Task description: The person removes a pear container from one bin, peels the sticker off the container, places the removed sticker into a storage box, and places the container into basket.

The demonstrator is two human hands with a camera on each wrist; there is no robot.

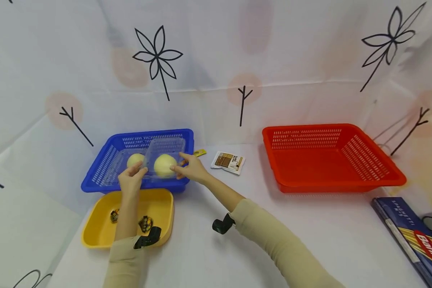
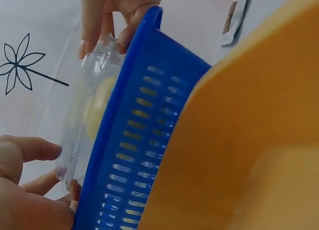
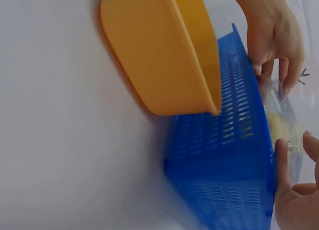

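Note:
My left hand [image 1: 131, 178] pinches the left end of a clear plastic container [image 1: 167, 144] with a pale yellow ball-shaped item [image 1: 165, 165] inside. At its opposite end my right hand [image 1: 191, 168] grips the same container with thumb and fingers. Both hands are at the blue basket [image 1: 94, 176], and the container is at the height of its rim. A second clear container [image 1: 117, 168] with a smaller-looking pale round item [image 1: 135, 159] lies in the basket at the left. In the left wrist view, the basket's wall hides the container's lower part.
A yellow tub [image 1: 167, 224] with two dark labelled items [image 1: 145, 223] stands before the blue basket. A brown-and-white packet [image 1: 228, 162] and a small yellow packet [image 1: 199, 153] lie to its right. Farther right are a red basket [image 1: 331, 184] and a blue spaghetti box [image 1: 414, 236].

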